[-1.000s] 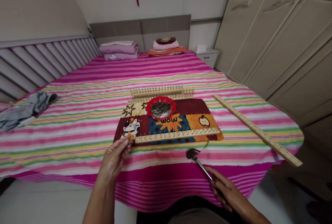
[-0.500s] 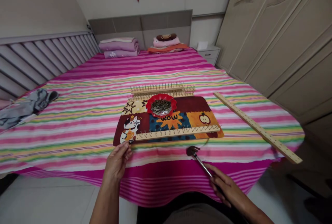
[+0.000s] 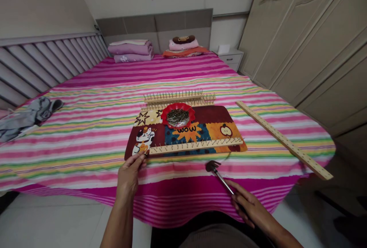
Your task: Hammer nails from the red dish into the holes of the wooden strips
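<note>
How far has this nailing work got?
Seemingly done: strips behind the red bowl, bristling with nails. In hand: the right hand holds a hammer; the left hand is by the front strip, which has nails along it. Probably left: the right-hand strip, dotted, with no nails visibly standing.

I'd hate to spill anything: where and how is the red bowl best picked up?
Probably by the left and right sides of its rim together, coming from the near side. The red bowl is wide, open and heaped with loose nails, so keep it level; strips bristling with nails lie close behind it.
</note>
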A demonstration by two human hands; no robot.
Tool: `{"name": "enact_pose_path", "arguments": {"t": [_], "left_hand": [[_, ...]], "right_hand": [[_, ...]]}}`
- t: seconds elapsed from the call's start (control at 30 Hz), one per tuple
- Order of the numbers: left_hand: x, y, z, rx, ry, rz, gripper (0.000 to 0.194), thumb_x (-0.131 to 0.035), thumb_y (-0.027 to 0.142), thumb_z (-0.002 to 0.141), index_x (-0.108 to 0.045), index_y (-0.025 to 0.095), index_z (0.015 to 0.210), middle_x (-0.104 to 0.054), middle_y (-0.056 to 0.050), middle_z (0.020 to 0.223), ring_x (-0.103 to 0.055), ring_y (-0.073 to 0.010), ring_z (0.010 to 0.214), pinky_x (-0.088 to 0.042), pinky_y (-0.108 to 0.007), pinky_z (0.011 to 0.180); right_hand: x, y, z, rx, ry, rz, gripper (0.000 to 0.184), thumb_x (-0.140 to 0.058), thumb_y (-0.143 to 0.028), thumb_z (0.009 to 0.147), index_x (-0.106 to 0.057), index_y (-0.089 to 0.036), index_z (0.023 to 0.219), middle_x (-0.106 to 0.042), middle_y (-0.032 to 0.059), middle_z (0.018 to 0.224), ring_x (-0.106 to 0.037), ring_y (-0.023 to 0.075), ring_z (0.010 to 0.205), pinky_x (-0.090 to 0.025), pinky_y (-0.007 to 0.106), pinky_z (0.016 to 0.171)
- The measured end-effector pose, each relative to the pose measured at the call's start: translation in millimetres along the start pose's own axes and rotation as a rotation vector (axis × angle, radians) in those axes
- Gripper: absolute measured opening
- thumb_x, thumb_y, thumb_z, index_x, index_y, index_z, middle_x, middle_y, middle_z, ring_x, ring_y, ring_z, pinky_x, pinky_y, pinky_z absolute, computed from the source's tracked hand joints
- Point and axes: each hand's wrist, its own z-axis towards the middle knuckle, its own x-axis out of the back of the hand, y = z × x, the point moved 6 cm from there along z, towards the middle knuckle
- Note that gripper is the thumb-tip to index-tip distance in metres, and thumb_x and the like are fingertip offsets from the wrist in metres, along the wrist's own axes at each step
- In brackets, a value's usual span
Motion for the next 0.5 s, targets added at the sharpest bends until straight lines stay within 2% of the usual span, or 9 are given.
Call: {"name": "enact_pose_path", "arguments": {"t": [0.13,0.27,0.5], "left_hand": [[-9.1,0,9,-0.113,-0.023,0.045,0.034,-0.080,0.025,0.047,-0.066,0.013,0.076,-0.066,0.000,0.065,-0.058,-0.0083,0.053,-0.050,-0.019,0.051],[-16.0,-4,17,-0.199,-0.027,0.103,0.036,-0.079,0.035,0.047,-0.064,0.014,0.073,-0.065,-0.001,0.067,-0.059,-0.0103,0.057,-0.049,-0.021,0.052],[-18.3,-11,22,-0.218,-0.047,0.267,0.037,-0.075,0.042,0.051,-0.065,0.015,0.074,-0.062,0.001,0.064,-0.055,-0.0104,0.054,-0.047,-0.024,0.055]], "right_hand": [[0,0,0,-0.003,-0.020,0.002,0.069,-0.050,-0.044,0.077,-0.036,-0.017,0.138,-0.043,-0.0103,0.053,-0.027,0.0042,0.032,-0.018,0.015,0.028],[1,2,0,-0.019,-0.005,-0.004,0.068,-0.050,-0.044,0.076,-0.037,-0.020,0.138,-0.044,-0.0094,0.055,-0.029,0.0044,0.033,-0.018,0.014,0.028],[0,0,0,-0.008,-0.014,-0.001,0.067,-0.050,-0.043,0.077,-0.037,-0.018,0.138,-0.043,-0.0094,0.055,-0.028,0.0038,0.034,-0.017,0.013,0.029]]}}
